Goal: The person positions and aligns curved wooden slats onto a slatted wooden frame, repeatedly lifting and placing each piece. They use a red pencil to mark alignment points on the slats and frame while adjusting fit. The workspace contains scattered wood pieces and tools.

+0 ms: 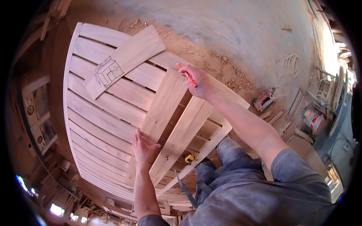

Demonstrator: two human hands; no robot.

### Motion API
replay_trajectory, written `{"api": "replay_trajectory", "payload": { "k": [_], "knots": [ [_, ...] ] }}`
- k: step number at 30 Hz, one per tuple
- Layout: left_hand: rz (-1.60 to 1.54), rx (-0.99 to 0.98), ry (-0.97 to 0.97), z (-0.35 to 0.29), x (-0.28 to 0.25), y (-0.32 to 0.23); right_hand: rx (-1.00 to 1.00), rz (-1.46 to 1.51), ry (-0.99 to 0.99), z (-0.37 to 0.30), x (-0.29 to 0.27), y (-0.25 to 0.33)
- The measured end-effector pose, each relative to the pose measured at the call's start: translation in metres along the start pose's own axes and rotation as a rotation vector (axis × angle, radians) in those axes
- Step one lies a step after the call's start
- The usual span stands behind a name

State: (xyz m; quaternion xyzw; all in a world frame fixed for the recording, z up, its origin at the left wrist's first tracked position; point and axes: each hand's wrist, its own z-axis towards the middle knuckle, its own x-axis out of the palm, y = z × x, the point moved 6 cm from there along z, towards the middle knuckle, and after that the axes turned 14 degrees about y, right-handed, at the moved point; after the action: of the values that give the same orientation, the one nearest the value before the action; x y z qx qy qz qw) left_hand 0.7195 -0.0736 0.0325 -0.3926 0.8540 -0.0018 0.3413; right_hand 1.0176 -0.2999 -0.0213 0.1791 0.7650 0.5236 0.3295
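A pale wooden board (pixel 161 101) lies across a large slatted wooden panel (pixel 102 96). My left hand (pixel 143 148) rests on the near end of this board, thumb and fingers spread. At the board's far end my right hand (pixel 198 81) is closed round a red pencil (pixel 191 80), one end of which points up and left. To the right, a second board (pixel 184 137) runs beside the first with a gap between them. A yellow tape measure (pixel 189 158) sits near the panel's edge by my legs. Farther left, a loose board (pixel 139 49) with a box-like line drawing lies slantwise over the slats.
Sawdust and wood chips (pixel 233 71) cover the floor beyond the panel. A red nail gun (pixel 264 100) lies on the floor to the right, near a coiled pale hose (pixel 291 64). Farther right are a bucket (pixel 313 122) and leaning wood scraps (pixel 337 90).
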Motion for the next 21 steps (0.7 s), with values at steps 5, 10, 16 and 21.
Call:
{"api": "replay_trajectory", "payload": {
  "k": [5, 10, 16, 21],
  "knots": [
    [0.028, 0.022, -0.031, 0.004, 0.014, 0.017, 0.073, -0.075, -0.096, -0.012, 0.012, 0.007],
    [0.047, 0.072, -0.090, 0.000, 0.020, 0.027, -0.081, -0.215, -0.149, -0.006, 0.016, 0.003],
    [0.049, 0.064, -0.047, 0.017, 0.005, 0.019, -0.118, -0.290, -0.032, 0.004, -0.001, -0.063],
    [0.133, 0.128, -0.035, 0.006, 0.017, 0.044, -0.167, -0.405, 0.097, 0.025, -0.028, -0.053]
  ]
}}
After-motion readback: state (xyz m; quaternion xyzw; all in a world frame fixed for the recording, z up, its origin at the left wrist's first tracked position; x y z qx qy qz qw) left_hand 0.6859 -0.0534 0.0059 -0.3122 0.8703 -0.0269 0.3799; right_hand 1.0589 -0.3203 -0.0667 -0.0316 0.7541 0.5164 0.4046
